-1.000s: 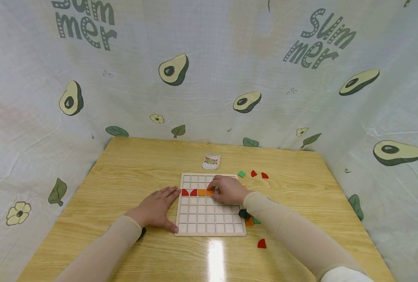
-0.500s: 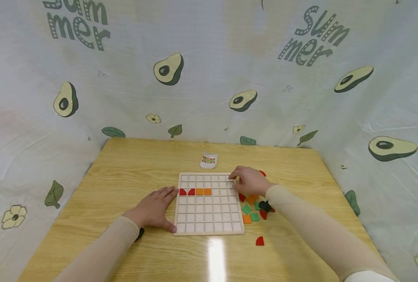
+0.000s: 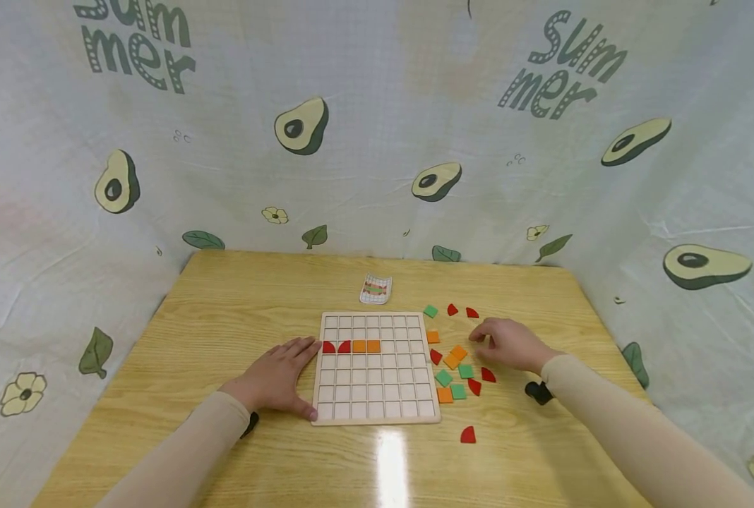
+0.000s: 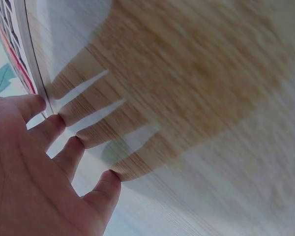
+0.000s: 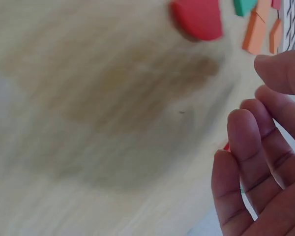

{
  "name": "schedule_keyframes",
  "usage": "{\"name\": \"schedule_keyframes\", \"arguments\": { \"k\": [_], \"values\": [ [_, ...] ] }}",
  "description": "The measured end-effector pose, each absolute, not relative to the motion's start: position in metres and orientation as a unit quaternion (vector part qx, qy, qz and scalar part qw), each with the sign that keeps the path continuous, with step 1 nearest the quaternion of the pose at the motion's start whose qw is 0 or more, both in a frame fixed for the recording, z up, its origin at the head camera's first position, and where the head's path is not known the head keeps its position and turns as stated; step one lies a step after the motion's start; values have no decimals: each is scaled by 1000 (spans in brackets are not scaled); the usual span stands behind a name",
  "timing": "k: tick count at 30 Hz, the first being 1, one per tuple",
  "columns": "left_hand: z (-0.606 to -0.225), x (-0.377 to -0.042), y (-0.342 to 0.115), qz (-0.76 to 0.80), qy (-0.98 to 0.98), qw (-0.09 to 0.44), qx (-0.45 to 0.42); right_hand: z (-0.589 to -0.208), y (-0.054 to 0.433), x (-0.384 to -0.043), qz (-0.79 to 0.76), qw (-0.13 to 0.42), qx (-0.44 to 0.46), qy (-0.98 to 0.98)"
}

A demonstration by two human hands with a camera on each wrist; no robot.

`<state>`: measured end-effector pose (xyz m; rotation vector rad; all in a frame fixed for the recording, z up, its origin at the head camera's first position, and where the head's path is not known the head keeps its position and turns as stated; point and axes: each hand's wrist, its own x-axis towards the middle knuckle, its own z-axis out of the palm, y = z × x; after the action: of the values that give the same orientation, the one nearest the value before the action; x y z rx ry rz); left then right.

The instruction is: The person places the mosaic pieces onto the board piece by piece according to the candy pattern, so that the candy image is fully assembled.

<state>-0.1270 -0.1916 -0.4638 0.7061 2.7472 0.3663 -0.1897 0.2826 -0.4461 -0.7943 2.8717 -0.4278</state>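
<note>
A wooden grid board (image 3: pixel 377 388) lies on the table; one row bears two red quarter-circle pieces (image 3: pixel 344 346) and two orange square pieces (image 3: pixel 366 346) at its left end. My left hand (image 3: pixel 272 377) rests at the board's left edge, fingers spread and thumb near the lower left corner. To the right of the loose pieces hovers my right hand (image 3: pixel 510 343), its fingers loosely bent and holding nothing. Nearest to it are an orange square (image 3: pixel 458 352) and a red quarter-circle (image 3: pixel 488 375). In the right wrist view, a red piece (image 5: pixel 201 18) lies beyond the fingertips.
Several green squares (image 3: pixel 443 378), orange squares and red quarter-circles are scattered right of the board. One red piece (image 3: pixel 468 434) lies apart, nearer the front. A pattern card (image 3: pixel 375 289) sits behind the board. Printed cloth (image 3: pixel 364 176) hangs around the table (image 3: pixel 256 282).
My right hand has let go of the second orange square on the board and moved right, past the loose pieces. The left hand has stayed at the board's edge.
</note>
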Motion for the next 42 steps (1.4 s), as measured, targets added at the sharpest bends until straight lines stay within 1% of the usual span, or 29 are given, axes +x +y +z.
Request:
{"name": "schedule_keyframes", "arguments": {
  "k": [8, 13, 20, 30, 42],
  "values": [
    [-462, -125, -193, 128, 950, 139, 248, -450, 298, -159, -136, 89, -256, 953],
    [-461, -124, -194, 132, 949, 137, 251, -457, 296, -151, -124, 74, -271, 952],
    [-463, -125, -193, 127, 950, 142, 249, -463, 291, -151, -113, 55, -267, 955],
    [-466, -127, -192, 117, 952, 142, 246, -467, 290, -150, -124, 49, -253, 958],
    [-465, -127, -192, 113, 954, 142, 240, -468, 294, -161, -155, 36, -236, 959]
  ]
}}
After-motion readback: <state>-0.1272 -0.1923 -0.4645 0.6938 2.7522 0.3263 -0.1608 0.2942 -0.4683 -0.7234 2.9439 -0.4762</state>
